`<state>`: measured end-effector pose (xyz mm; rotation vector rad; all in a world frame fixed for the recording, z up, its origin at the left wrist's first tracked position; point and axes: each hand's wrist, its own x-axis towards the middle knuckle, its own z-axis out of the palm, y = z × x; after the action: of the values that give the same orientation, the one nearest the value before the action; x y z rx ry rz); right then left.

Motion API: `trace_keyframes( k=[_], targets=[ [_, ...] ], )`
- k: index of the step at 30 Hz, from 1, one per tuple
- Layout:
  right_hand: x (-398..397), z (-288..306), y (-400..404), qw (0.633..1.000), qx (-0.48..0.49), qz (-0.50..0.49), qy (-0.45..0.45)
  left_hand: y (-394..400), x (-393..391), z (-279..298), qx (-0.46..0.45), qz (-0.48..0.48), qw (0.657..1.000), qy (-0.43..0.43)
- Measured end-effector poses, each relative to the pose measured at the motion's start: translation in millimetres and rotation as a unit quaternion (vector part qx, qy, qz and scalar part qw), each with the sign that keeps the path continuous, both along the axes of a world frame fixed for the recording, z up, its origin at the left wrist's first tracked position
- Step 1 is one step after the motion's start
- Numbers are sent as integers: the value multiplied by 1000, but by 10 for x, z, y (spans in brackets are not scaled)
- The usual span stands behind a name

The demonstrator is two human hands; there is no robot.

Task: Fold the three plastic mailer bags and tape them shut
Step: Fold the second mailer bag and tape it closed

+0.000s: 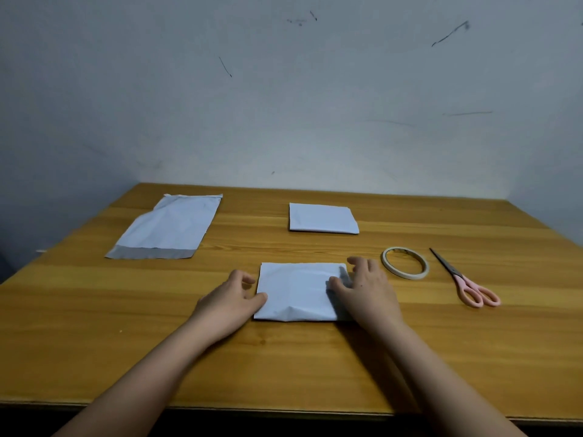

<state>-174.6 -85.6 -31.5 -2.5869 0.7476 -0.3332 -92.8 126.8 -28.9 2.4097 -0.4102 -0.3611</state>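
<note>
A: What could go wrong for the person here?

B: The folded mailer (298, 291) near the front of the table (94, 310) looks springy. The left hand (235, 299) rests at its left edge, thumb on the plastic, fingers (244, 276) loosely curled beside it. The right hand (366, 288) lies over the right edge, its fingers spread and its thumb on the plastic. If either lifts to fetch the tape roll (405, 263), the fold would probably pop open, and slick plastic may slide on the wood.

A: And the count?

B: Three mailers: this one, a second folded mailer (323, 219) farther back, whose tape cannot be made out, and an unfolded mailer (170, 227) lying flat at the far left. One tape roll just right of the right hand, one pair of scissors (463, 279) beyond it.
</note>
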Motion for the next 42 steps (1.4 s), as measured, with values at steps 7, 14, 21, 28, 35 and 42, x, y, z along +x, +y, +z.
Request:
trace_keyframes(
  k=[7,14,21,28,35,42],
  targets=[
    [-260,73,-125,984,171,-24,50,108,-157,62,-83,23,990,113],
    [-385,133,-160,941,337,12,27,58,-238,68,-110,4,990,93],
    [-379,125,-123,928,373,22,7,119,-207,58,-117,30,989,83],
    [-369,145,-97,931,365,27,14,87,-206,22,-164,33,983,75],
    [-345,113,-93,934,355,32,14,55,-182,19,-159,39,980,114],
    [-333,93,-114,934,357,28,16,64,-172,35,-142,49,978,146]
  ],
)
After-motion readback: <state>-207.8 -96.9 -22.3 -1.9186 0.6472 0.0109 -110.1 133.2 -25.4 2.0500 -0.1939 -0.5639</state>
